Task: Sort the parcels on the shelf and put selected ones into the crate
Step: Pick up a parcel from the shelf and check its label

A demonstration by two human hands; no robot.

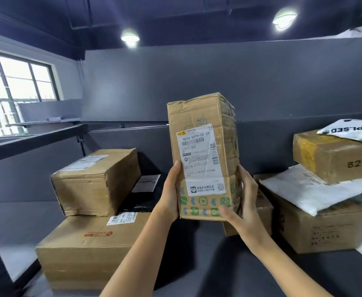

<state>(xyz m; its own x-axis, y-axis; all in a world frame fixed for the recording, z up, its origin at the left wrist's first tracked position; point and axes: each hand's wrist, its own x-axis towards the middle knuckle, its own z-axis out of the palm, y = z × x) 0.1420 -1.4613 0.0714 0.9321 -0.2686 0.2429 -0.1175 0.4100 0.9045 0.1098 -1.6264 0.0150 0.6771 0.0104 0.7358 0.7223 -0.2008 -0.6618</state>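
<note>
I hold a tall, dented cardboard parcel (203, 116) upright above the dark shelf (15, 219), its white shipping label facing me. My left hand (170, 189) grips its lower left edge. My right hand (243, 200) clasps its lower right corner, thumb on the front face. To the left, a brown box (94, 181) rests on a larger flat box (86, 249). To the right is a pile: a big box (321, 230), a white mailer bag (317, 189), a box printed "620" (334, 155) and a white printed bag (351, 130). No crate is in view.
A black plastic-wrapped parcel (139, 202) lies behind the left stack. A small brown box (259, 213) sits partly hidden behind my right hand. A grey back wall (197, 82) closes the shelf, and a window (15, 86) is at the far left.
</note>
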